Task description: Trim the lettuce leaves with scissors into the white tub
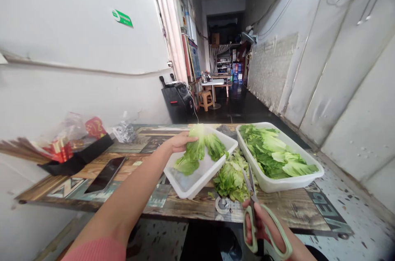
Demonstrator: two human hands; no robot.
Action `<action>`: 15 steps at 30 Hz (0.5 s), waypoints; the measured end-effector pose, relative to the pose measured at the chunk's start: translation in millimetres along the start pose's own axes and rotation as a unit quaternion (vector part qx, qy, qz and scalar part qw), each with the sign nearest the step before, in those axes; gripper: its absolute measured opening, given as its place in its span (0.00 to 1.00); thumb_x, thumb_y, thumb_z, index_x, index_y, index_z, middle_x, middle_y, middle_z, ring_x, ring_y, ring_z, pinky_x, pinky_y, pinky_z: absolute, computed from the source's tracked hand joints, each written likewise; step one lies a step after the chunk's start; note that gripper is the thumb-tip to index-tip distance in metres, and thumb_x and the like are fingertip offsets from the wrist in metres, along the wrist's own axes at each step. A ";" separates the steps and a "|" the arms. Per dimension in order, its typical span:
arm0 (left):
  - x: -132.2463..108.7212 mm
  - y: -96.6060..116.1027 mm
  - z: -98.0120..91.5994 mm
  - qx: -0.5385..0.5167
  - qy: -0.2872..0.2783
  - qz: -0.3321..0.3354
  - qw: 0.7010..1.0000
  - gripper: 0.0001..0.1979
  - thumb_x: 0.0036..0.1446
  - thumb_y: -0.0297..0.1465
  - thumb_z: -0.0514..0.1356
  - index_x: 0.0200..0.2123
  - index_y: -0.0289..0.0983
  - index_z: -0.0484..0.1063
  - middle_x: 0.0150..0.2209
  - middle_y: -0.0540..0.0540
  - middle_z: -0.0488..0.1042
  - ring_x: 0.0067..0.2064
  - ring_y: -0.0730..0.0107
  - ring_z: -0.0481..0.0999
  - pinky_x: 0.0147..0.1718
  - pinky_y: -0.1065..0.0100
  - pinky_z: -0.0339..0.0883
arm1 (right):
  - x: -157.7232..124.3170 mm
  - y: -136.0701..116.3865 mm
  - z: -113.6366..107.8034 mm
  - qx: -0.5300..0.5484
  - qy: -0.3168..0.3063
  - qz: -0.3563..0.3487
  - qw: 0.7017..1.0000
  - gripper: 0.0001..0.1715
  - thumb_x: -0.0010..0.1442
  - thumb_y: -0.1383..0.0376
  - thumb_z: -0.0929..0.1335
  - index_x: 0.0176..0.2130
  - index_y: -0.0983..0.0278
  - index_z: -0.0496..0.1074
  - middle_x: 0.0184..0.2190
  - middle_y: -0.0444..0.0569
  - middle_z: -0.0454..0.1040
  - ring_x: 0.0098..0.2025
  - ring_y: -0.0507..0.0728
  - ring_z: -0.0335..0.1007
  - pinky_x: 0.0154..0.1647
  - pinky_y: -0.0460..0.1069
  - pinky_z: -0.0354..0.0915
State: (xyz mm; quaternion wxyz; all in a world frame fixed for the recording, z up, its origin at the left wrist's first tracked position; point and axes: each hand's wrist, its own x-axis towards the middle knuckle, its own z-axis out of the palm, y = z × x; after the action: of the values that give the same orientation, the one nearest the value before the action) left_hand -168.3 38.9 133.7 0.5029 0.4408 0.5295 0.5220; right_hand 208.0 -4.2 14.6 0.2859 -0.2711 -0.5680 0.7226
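Observation:
My left hand (181, 142) grips the top of a green lettuce leaf (197, 150), which lies across a white plastic tray (188, 185). My right hand (259, 224) holds pale green-handled kitchen scissors (251, 207) with the blades pointing up, just in front of a loose pile of cut lettuce (231, 179) on the table. A second white tray (265, 185) stands to the right, heaped with lettuce leaves (271, 154). Both trays rest on a wood-patterned table (293, 211).
A black smartphone (105, 174) lies on the table's left side. Beyond it are plastic bags and a black holder with long sticks (74, 158). A black case (175, 100) stands past the far edge. A narrow corridor stretches ahead between white walls, with a stool (205, 100).

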 end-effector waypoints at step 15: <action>5.7 16.3 48.0 0.158 -0.186 -0.097 0.965 0.20 0.39 0.34 0.75 0.36 0.31 0.78 0.33 0.40 0.81 0.32 0.62 0.80 0.34 0.66 0.74 | 49.5 -50.6 16.2 -0.067 -0.024 -0.027 0.997 0.32 0.49 0.37 0.69 0.32 0.62 0.64 0.25 0.41 0.65 0.24 0.52 0.65 0.28 0.50 0.61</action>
State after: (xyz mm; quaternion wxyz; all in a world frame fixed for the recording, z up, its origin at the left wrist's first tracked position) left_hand -122.2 50.9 152.0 0.5646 0.5504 0.5427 0.2894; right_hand 167.6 30.4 64.0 0.2727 -0.2571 -0.6290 0.6811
